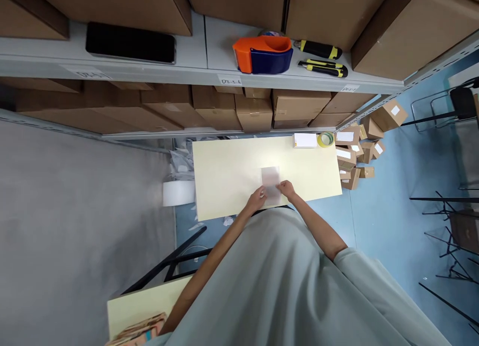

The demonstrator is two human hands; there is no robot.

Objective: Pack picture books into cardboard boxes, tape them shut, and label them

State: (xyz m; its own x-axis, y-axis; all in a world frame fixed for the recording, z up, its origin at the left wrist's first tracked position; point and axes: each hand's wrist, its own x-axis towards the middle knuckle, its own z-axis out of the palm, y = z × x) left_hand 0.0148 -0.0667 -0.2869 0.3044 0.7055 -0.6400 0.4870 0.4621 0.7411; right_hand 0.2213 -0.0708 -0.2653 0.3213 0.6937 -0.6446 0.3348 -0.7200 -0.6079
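Note:
A thin, translucent rectangular plastic sheet or bag [270,177] lies over the pale yellow tabletop [232,171], near its front edge. My left hand [256,199] pinches its left side, fingers closed. On the opposite side, my right hand [287,188] has its fingertips closed on the right edge. Whether the plastic piece is a single layer or a pouch I cannot make out. Farther back on the tabletop are a small white box [305,140] and a roll of yellowish tape [325,139], both apart from my hands.
Above the table runs a grey shelf [149,69] with cardboard boxes, a black phone [130,43], an orange and blue tape dispenser [264,54] and two utility knives [324,67]. Small cartons [346,156] are piled at the right. A white roll [178,193] stands left.

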